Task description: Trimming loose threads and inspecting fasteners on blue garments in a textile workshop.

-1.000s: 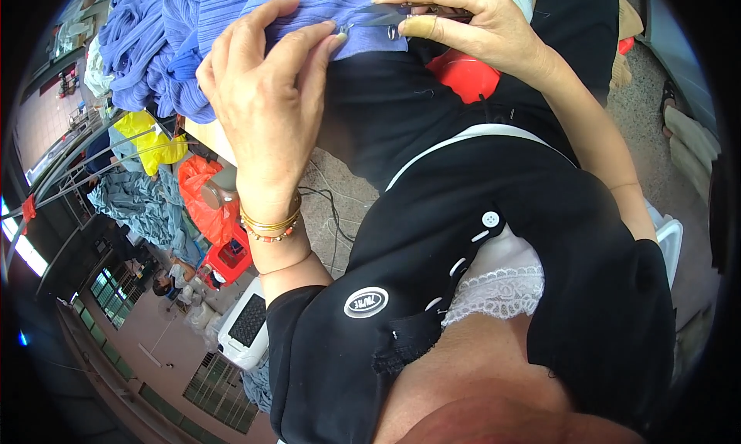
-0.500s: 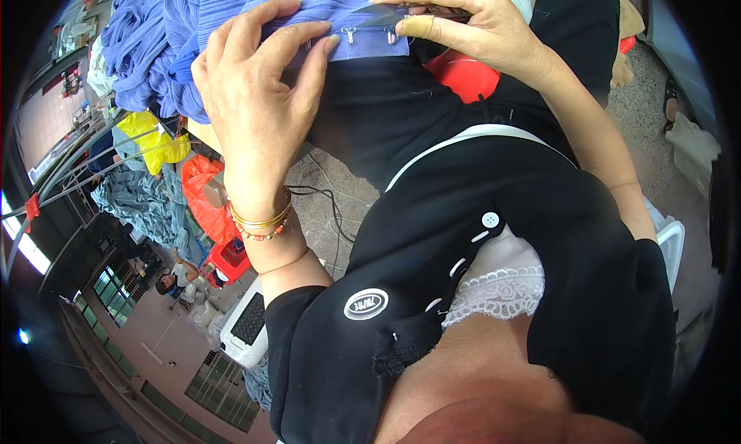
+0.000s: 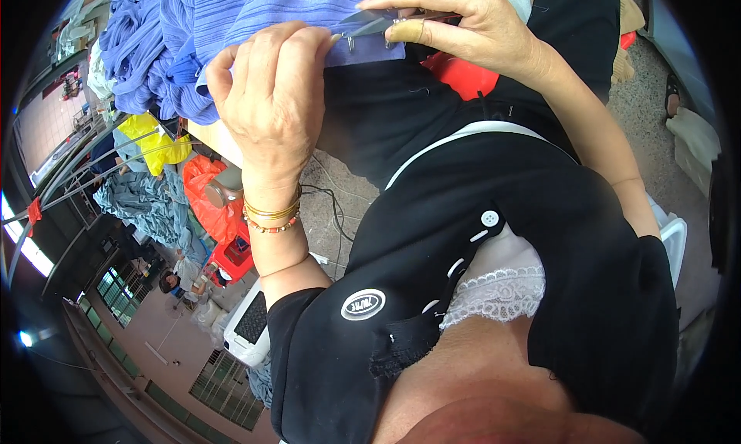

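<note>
Pointed grey tool [image 3: 372, 29] held at the ribbed purple cloth [image 3: 255, 8]

The right hand [image 3: 482, 23] gripped the tool, its tip aimed left over the cloth's near edge, beside small metal fasteners [image 3: 351, 44]. The left hand [image 3: 274, 97] was bunched narrow at that edge; what its fingertips pinched could not be told. The cloth spread far and left, beyond dark trousers [image 3: 363, 104].

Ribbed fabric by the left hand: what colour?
The ribbed fabric is violet-blue; the head view shows it best.
</note>
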A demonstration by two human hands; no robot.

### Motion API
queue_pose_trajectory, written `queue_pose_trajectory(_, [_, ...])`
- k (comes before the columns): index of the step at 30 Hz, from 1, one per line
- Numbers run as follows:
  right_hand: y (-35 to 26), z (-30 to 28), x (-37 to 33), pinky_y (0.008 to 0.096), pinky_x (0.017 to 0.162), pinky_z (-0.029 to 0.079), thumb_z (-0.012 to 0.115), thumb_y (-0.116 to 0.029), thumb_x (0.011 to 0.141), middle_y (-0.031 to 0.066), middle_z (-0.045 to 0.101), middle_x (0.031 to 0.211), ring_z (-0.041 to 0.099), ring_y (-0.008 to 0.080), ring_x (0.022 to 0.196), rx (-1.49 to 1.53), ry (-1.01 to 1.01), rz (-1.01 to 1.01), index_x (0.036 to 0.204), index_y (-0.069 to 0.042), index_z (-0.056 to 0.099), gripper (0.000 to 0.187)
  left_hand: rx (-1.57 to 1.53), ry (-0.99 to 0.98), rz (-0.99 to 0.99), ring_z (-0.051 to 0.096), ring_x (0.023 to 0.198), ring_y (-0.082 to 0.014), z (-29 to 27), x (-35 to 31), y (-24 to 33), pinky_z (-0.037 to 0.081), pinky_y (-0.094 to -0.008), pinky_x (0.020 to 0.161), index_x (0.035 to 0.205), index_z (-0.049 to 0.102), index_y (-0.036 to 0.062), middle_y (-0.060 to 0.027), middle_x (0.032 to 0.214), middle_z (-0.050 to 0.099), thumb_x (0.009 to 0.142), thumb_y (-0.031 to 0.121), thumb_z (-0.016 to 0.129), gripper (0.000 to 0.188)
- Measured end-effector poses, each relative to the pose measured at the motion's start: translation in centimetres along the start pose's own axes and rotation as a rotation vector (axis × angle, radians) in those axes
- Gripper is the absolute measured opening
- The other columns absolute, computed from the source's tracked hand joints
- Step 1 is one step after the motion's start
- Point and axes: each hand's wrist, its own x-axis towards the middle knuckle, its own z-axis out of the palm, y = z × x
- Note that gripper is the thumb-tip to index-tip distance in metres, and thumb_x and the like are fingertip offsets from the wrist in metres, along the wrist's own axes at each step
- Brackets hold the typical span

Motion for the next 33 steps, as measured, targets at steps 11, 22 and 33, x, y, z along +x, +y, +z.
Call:
queue_pose_trajectory(11, [3.6,0.8,0.6,0.0313,0.063,0.047,0.075,-0.011,0.083,0.009,0.062,0.085,0.062,0.0213,0.072,-0.188,0.129,-0.477,0.11,-0.003,0.072,0.028,-0.157,0.033,-0.085,0.064,0.086,-0.0181,0.0,0.0,-0.5,0.04,-0.0332,0.085,0.096,0.06,0.0108,0.0004,0.091,0.067,0.088,0.008,0.068,0.011])
queue_pose_trajectory(22, [3.3,1.3,1.2,0.0332,0.058,0.048,0.075,-0.013,0.082,0.0089,0.062,0.078,0.062,0.0233,0.067,-0.359,0.208,-0.61,0.102,-0.002,0.073,0.023,-0.245,0.077,-0.087,0.064,0.088,-0.0195,-0.1,-0.5,-0.9,0.043,-0.0333,0.085,0.101,0.065,0.009,-0.0022,0.094,0.069,0.085,0.003,0.069,0.017])
queue_pose_trajectory(33, [1.7,0.1,-0.1,0.0312,0.067,0.049,0.071,-0.014,0.087,0.0071,0.06,0.081,0.06,0.0195,0.074,-0.188,0.086,-0.089,0.105,-0.007,0.074,0.02,-0.084,-0.197,-0.089,0.061,0.096,-0.0227,-2.0,1.4,0.4,0.042,-0.037,0.086,0.098,0.07,0.0087,-0.0052,0.104,0.064,0.078,0.015,0.077,0.022])
